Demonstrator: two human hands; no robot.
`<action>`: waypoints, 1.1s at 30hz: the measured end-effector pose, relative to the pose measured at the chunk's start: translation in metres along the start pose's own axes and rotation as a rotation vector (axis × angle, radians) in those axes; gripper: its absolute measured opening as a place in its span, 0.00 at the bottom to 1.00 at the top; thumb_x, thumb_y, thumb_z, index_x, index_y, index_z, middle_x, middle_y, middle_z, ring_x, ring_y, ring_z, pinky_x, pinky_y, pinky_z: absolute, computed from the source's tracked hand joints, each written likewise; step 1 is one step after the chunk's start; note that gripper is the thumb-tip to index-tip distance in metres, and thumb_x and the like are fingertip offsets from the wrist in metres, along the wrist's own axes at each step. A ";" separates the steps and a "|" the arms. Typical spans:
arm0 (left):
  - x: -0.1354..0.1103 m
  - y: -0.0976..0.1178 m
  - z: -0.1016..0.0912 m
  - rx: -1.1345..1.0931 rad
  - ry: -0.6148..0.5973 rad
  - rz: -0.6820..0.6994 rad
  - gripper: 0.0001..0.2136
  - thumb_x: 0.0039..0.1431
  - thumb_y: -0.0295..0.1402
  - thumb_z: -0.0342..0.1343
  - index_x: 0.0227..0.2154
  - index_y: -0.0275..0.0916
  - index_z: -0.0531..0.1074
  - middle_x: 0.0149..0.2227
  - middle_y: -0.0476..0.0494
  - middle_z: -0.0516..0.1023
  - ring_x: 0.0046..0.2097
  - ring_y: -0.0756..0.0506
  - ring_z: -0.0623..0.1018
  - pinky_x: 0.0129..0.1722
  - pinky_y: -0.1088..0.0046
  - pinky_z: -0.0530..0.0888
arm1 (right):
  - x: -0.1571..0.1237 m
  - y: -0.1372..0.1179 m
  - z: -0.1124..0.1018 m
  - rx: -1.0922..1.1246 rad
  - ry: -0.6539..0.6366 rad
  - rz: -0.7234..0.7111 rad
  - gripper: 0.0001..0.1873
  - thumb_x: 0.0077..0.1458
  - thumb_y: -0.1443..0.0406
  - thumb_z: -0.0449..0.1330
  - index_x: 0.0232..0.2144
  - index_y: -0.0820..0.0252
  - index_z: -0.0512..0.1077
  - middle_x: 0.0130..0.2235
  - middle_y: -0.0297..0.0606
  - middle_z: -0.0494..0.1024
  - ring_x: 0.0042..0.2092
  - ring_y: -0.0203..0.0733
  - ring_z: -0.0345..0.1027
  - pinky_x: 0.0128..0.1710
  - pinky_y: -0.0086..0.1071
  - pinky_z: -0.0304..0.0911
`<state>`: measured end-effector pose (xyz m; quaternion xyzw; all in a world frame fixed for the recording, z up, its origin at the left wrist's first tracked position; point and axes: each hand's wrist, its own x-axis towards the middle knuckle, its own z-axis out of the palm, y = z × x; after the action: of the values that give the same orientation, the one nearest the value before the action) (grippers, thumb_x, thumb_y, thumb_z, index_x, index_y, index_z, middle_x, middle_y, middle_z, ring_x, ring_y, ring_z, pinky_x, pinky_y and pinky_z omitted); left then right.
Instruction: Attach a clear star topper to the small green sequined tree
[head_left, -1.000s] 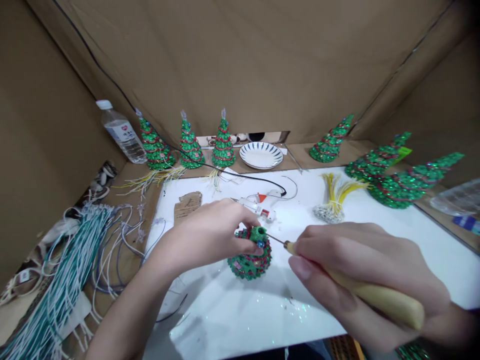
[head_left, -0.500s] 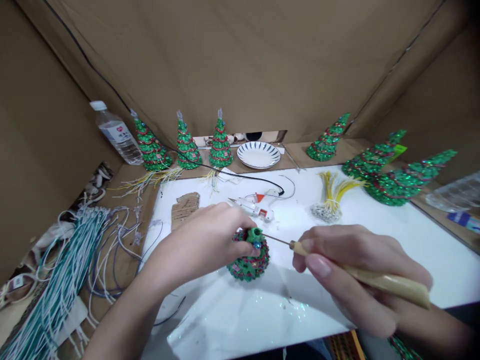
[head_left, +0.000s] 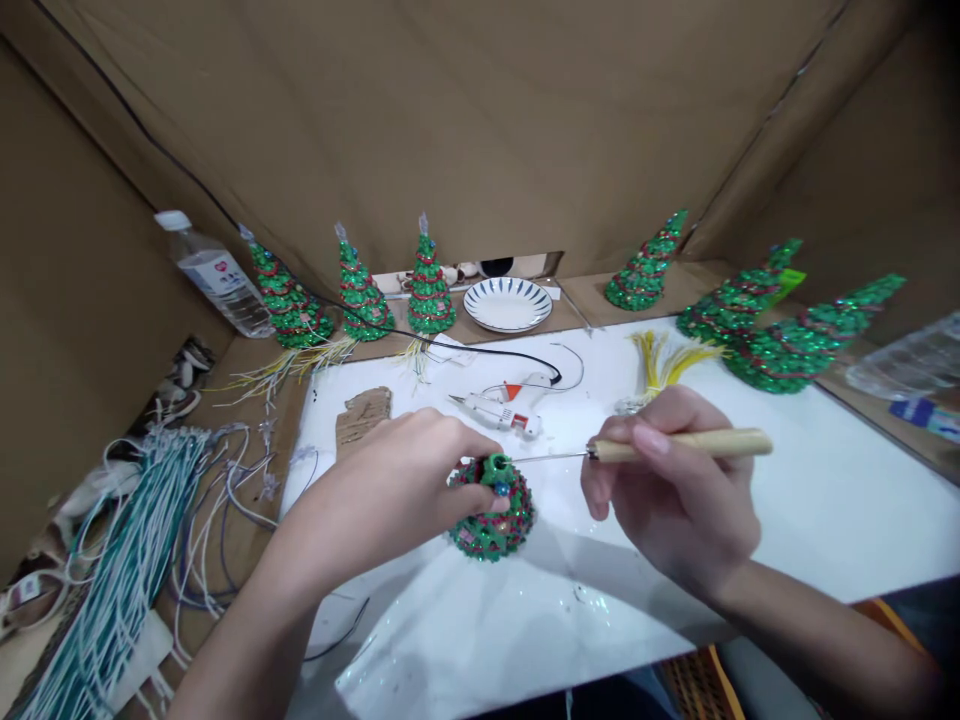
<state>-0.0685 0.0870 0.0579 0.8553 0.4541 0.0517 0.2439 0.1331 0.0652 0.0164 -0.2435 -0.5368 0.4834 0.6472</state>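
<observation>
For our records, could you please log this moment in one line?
left hand: grips tree; right hand: wooden-handled tool; tip: at treetop

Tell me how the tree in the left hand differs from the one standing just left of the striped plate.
The held tree has an open hole at its top, while the plate-side tree ends in a clear tip. The left hand grips the held tree, with the awl pointed at its top; the plate-side tree stands untouched. Both are green with red trim.
</observation>
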 end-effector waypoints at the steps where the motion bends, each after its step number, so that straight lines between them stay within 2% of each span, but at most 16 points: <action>1: 0.000 0.000 0.000 0.006 -0.003 -0.002 0.08 0.55 0.41 0.57 0.35 0.48 0.78 0.35 0.48 0.79 0.36 0.44 0.74 0.38 0.69 0.68 | 0.001 -0.004 0.000 -0.039 -0.006 -0.009 0.08 0.55 0.70 0.55 0.24 0.58 0.66 0.17 0.30 0.71 0.16 0.35 0.64 0.14 0.27 0.56; 6: -0.003 0.000 0.003 0.044 0.015 -0.050 0.09 0.56 0.42 0.57 0.38 0.52 0.77 0.37 0.49 0.79 0.40 0.42 0.74 0.37 0.68 0.67 | 0.007 -0.028 0.005 -0.412 -0.185 -0.149 0.09 0.53 0.71 0.57 0.22 0.58 0.65 0.18 0.30 0.67 0.20 0.34 0.64 0.18 0.30 0.59; 11: -0.004 -0.001 0.005 0.072 0.003 -0.046 0.09 0.56 0.41 0.56 0.40 0.54 0.76 0.39 0.50 0.79 0.42 0.42 0.74 0.38 0.67 0.67 | 0.015 -0.045 0.019 -0.748 -0.372 -0.234 0.10 0.54 0.71 0.55 0.22 0.59 0.64 0.17 0.30 0.68 0.17 0.30 0.61 0.14 0.25 0.53; 14: -0.005 0.000 0.004 0.081 0.011 -0.043 0.08 0.56 0.42 0.56 0.37 0.54 0.76 0.37 0.52 0.79 0.41 0.42 0.74 0.37 0.67 0.67 | 0.015 -0.044 0.023 -0.827 -0.422 -0.358 0.09 0.54 0.72 0.55 0.23 0.58 0.64 0.17 0.30 0.68 0.16 0.29 0.58 0.14 0.26 0.52; 17: -0.005 0.002 0.003 0.087 -0.008 -0.033 0.06 0.57 0.42 0.55 0.31 0.52 0.76 0.33 0.52 0.78 0.38 0.43 0.74 0.36 0.67 0.67 | 0.012 -0.041 0.024 -0.870 -0.464 -0.485 0.09 0.53 0.73 0.56 0.23 0.58 0.64 0.16 0.31 0.68 0.17 0.30 0.60 0.15 0.27 0.53; 20: -0.004 0.003 0.004 0.091 -0.011 -0.043 0.06 0.57 0.41 0.54 0.32 0.51 0.76 0.36 0.51 0.78 0.40 0.42 0.74 0.36 0.67 0.67 | 0.011 -0.042 0.025 -0.907 -0.463 -0.532 0.10 0.53 0.72 0.56 0.23 0.57 0.64 0.16 0.32 0.69 0.18 0.32 0.63 0.16 0.27 0.54; 23: -0.004 0.002 0.005 0.089 0.011 -0.059 0.09 0.56 0.41 0.56 0.39 0.52 0.75 0.40 0.49 0.78 0.43 0.41 0.73 0.39 0.66 0.67 | 0.011 -0.044 0.024 -0.897 -0.446 -0.496 0.10 0.53 0.73 0.56 0.23 0.56 0.65 0.16 0.31 0.69 0.18 0.32 0.63 0.16 0.26 0.56; 26: -0.004 0.002 0.004 0.083 0.000 -0.064 0.08 0.56 0.41 0.55 0.36 0.50 0.75 0.39 0.49 0.78 0.42 0.41 0.73 0.40 0.66 0.67 | 0.008 -0.038 0.019 -0.802 -0.357 -0.431 0.09 0.53 0.73 0.56 0.25 0.57 0.67 0.17 0.31 0.70 0.19 0.33 0.66 0.18 0.26 0.59; 31: -0.005 0.007 0.000 0.068 -0.067 -0.089 0.10 0.58 0.44 0.52 0.31 0.47 0.75 0.35 0.48 0.77 0.39 0.43 0.73 0.40 0.67 0.67 | -0.004 -0.007 0.005 -0.415 -0.219 -0.425 0.08 0.51 0.75 0.54 0.25 0.58 0.67 0.18 0.31 0.70 0.20 0.34 0.68 0.18 0.27 0.63; 33: -0.005 0.007 0.001 0.082 -0.056 -0.098 0.10 0.58 0.44 0.52 0.32 0.47 0.74 0.37 0.48 0.77 0.41 0.43 0.73 0.40 0.67 0.67 | -0.008 0.003 0.001 -0.249 -0.144 -0.337 0.09 0.52 0.75 0.54 0.25 0.58 0.66 0.19 0.30 0.71 0.21 0.34 0.68 0.19 0.27 0.64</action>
<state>-0.0657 0.0791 0.0611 0.8426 0.4900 -0.0029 0.2235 0.1314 0.0593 0.0108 -0.1930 -0.6703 0.3146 0.6438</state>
